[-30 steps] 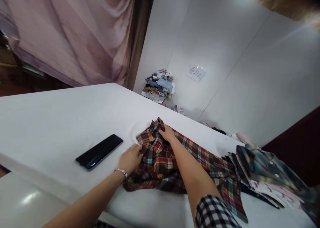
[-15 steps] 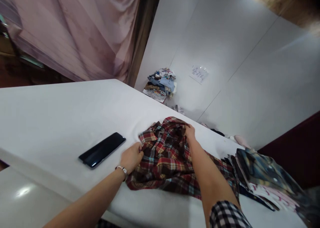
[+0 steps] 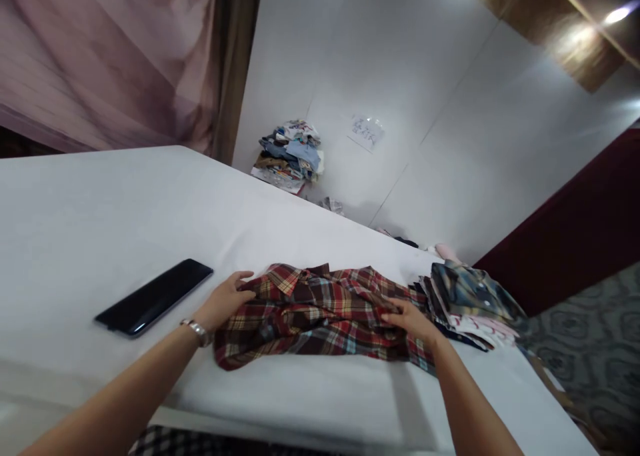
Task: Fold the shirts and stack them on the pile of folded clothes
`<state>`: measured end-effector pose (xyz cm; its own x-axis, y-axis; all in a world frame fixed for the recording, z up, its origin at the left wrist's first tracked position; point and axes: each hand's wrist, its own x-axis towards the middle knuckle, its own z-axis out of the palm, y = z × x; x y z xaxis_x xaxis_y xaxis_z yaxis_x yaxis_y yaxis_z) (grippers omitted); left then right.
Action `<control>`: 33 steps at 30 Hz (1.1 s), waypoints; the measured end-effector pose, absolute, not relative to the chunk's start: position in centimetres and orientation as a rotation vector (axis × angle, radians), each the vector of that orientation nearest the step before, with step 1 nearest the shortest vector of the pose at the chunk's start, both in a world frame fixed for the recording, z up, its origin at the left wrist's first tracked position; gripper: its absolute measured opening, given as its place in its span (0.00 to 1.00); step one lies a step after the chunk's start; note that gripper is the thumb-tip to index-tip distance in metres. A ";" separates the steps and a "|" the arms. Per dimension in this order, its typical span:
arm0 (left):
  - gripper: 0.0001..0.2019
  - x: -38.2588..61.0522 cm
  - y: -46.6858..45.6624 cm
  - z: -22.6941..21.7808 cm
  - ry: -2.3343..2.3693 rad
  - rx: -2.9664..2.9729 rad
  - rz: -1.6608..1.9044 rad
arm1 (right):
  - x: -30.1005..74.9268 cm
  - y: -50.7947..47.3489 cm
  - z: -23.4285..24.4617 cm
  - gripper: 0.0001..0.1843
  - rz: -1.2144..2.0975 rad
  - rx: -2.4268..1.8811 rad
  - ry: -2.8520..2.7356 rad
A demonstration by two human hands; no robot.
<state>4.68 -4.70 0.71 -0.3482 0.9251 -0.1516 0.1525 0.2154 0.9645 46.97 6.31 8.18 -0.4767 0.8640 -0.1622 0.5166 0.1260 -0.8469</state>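
Observation:
A red, brown and yellow plaid shirt (image 3: 320, 309) lies bunched on the white table (image 3: 100, 209) in front of me. My left hand (image 3: 224, 301), with a metal bracelet on its wrist, rests at the shirt's left end near the collar, fingers curled on the cloth. My right hand (image 3: 411, 321) presses flat on the shirt's right part, fingers stretched out over the fabric.
A black phone (image 3: 155, 297) lies on the table left of my left hand. A stack of folded clothes (image 3: 470, 299) sits just right of the shirt. Another pile of clothes (image 3: 289, 155) lies on the white floor beyond the table. A pink curtain (image 3: 100, 56) hangs at the back left.
My right hand has swept from the shirt's far middle to its right side, spreading the cloth flatter and wider. The left hand stays at the collar end. The view has turned right.

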 end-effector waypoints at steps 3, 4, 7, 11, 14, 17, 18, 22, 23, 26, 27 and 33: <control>0.26 4.7 -5.2 1.5 1.581 1.027 1.043 | 47.0 4.4 7.1 0.16 1.260 -1.354 -2.193; 0.24 4.8 -5.4 1.8 1.565 1.036 0.975 | 46.8 4.2 6.9 0.15 1.190 -1.355 -2.214; 0.21 4.7 -5.5 2.8 1.543 1.017 0.887 | 46.3 4.3 7.0 0.16 0.972 -1.349 -2.258; 0.18 4.9 -4.2 6.0 1.807 1.168 1.075 | 45.2 5.6 7.6 0.25 0.795 -1.287 -2.271; 0.15 6.0 -2.5 9.4 1.880 1.405 1.176 | 43.2 7.0 7.7 0.38 0.992 -1.239 -2.224; 0.14 8.0 -0.8 12.6 1.792 1.618 1.241 | 40.4 8.5 7.4 0.47 1.147 -1.226 -2.180; 0.13 8.8 -0.4 13.4 1.752 1.701 1.258 | 39.3 8.9 7.3 0.50 1.184 -1.220 -2.163; 0.15 11.5 0.7 15.4 1.499 1.981 1.221 | 35.4 9.3 6.6 0.53 1.351 -1.009 -2.079; 0.15 12.0 0.9 15.6 1.445 2.016 1.198 | 34.4 9.1 6.4 0.50 1.363 -0.929 -2.065; 0.15 13.0 1.4 15.7 1.355 2.080 1.116 | 32.1 8.6 6.0 0.33 1.348 -0.806 -2.090; 0.15 13.1 1.6 15.7 1.360 2.089 1.096 | 31.4 8.4 6.0 0.26 1.340 -0.818 -2.096; 0.23 12.6 0.6 16.4 1.883 2.206 1.208 | 29.0 9.5 11.2 0.10 1.315 -0.916 -1.620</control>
